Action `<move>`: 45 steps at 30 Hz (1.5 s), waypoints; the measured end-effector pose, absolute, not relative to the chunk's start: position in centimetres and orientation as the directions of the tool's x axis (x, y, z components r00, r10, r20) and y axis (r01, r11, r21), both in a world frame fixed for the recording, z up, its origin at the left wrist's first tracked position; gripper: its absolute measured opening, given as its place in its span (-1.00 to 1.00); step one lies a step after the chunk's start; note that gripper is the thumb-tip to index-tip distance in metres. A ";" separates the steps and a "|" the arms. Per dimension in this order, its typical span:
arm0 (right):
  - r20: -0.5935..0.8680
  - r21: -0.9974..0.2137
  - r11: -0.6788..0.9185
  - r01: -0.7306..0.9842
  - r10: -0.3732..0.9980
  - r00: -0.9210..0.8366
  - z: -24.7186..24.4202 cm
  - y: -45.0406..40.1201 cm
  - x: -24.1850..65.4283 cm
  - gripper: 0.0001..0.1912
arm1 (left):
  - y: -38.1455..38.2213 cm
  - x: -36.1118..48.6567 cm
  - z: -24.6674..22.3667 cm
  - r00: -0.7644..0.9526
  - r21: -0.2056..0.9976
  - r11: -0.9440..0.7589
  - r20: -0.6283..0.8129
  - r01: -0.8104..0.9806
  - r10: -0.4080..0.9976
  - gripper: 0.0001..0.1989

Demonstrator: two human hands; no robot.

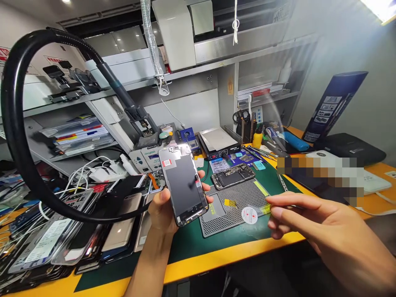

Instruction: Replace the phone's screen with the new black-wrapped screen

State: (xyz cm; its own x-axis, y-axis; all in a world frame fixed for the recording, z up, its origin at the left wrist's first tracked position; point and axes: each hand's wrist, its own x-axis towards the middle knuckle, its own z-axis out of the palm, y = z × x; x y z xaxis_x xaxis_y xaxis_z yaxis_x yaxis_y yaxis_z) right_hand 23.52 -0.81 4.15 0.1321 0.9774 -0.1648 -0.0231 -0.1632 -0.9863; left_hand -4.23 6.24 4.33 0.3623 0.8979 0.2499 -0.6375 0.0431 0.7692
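My left hand [163, 206] grips a phone screen assembly [184, 181] by its edges, tilted upright, with its dark inner side towards me. A small red-and-white label is stuck near its top. My right hand [309, 222] is closed in a pinch at the edge of a thin clear film [260, 229], whose outline is faint. On the film shows a round white sticker [249, 215] with red marks. Behind, an opened phone body [233, 176] lies with its inner parts showing on a grey perforated mat [216, 225]. A small yellow piece [230, 203] rests on that mat.
Stacked phones [120, 227] crowd the left, under a thick black hose [12, 123] that loops in front. Behind stand a grey control unit [145, 159] and a flat-topped device [220, 142]. Tools [260, 152] and a yellow bottle [257, 138] are at the back right.
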 end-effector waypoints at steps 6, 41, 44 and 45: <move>-0.163 -0.987 -0.163 -0.010 0.979 0.125 4.2 -0.9 23.5 -0.54 | 6.3 -4.3 4.2 0.361 0.767 0.051 0.241 -0.640 0.901 -0.47; -0.222 -0.959 -0.212 -0.187 0.975 0.030 5.8 -0.8 22.1 -0.61 | 6.1 -4.5 4.1 0.373 0.766 0.053 0.249 -0.640 0.894 -0.43; -0.221 -0.959 -0.211 -0.187 0.975 0.032 5.9 -0.9 22.0 -0.60 | 6.1 -4.5 4.2 0.383 0.759 0.063 0.254 -0.649 0.888 -0.45; -0.220 -0.960 -0.211 -0.185 0.975 0.030 5.9 -0.8 21.9 -0.61 | 6.1 -4.5 4.2 0.386 0.757 0.066 0.253 -0.650 0.887 -0.44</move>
